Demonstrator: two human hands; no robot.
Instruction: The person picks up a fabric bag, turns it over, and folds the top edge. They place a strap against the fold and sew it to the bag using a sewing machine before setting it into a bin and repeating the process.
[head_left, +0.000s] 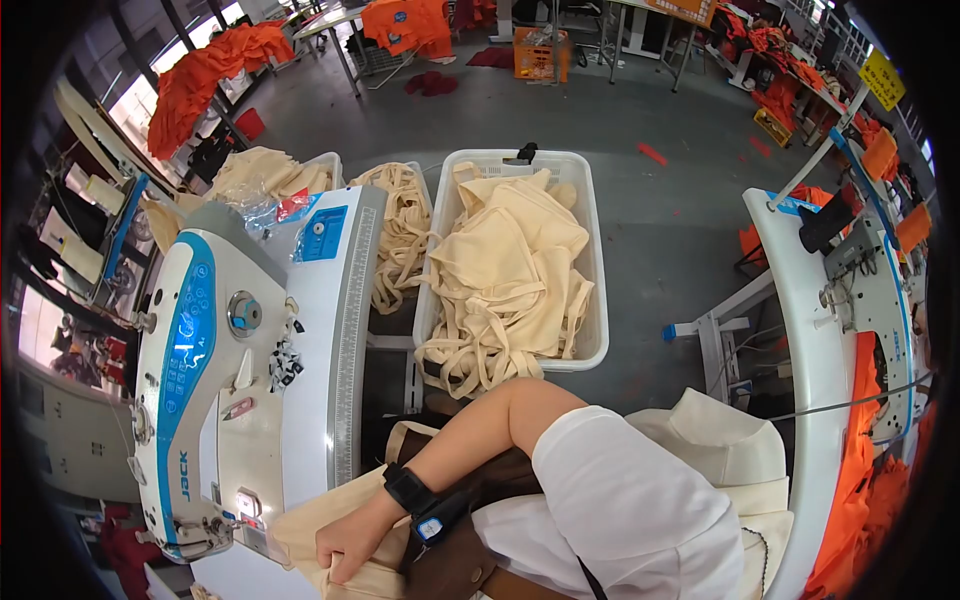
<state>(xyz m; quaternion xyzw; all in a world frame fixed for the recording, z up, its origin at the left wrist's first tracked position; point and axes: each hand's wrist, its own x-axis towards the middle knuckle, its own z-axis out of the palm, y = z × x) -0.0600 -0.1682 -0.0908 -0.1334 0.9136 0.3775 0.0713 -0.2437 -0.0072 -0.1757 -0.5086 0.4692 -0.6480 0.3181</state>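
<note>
Head view: the right hand (352, 542) clutches cream fabric (300, 520) at the white table (312, 425) beside a white-and-blue sewing machine (187, 370). Beyond, a white plastic basket (598, 325) stands on grey floor (650, 215).

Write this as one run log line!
right hand: gripping cream cloth | left hand: out of view | sewing machine: near cloth | white bin: cream fabric

Single head-worn view, facing forward and down, wide and curved at the edges, sewing machine (185, 350) close at left, floor (480, 110) stretching far beyond.
</note>
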